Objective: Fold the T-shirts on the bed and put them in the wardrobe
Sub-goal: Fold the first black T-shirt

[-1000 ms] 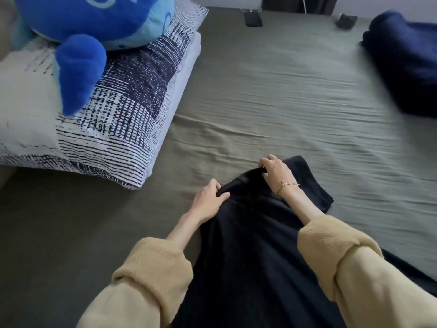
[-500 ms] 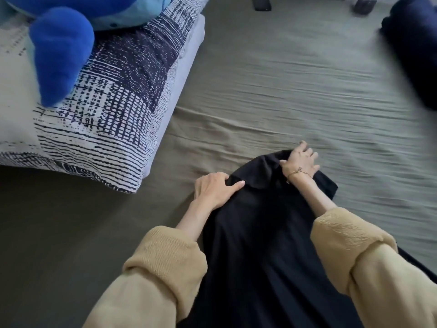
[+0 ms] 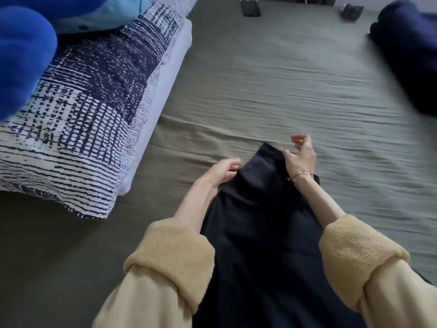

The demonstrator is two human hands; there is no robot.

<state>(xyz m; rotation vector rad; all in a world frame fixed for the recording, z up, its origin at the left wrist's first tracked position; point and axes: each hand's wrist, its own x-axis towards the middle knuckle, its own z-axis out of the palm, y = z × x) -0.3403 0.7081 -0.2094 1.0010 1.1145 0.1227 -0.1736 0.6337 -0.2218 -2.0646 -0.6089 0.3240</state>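
Plush toy: 1 blue plush toy, soft and rounded, sits on the pillow at my far left.
Pillow: 1 pillow with a white cover printed in navy grid and dash marks; it lies on the bed, well apart from my hands.
My left hand: my left hand has its fingers curled around the left edge of the T-shirt's far end, gripping the cloth.
T-shirt: 1 black T-shirt, smooth and matte, lies in a long narrow strip on the bed between my 2 forearms; its far end sits between my 2 hands.
My right hand: my right hand pinches the right part of the same far end with thumb and curled fingers; the fingertips are a little blurred. A thin chain bracelet circles the wrist.
Sleeves: 2 tan knit sleeves, rolled up thick at the forearms.
Bed: 1 bed under an olive-green sheet, lightly creased in long ripples.
Small dark items: 2 small dark items at the far edge, 1 flat and 1 blurred.
Dark blue bundle: 1 dark blue cloth bundle at the far right, blurred, well apart from the T-shirt.
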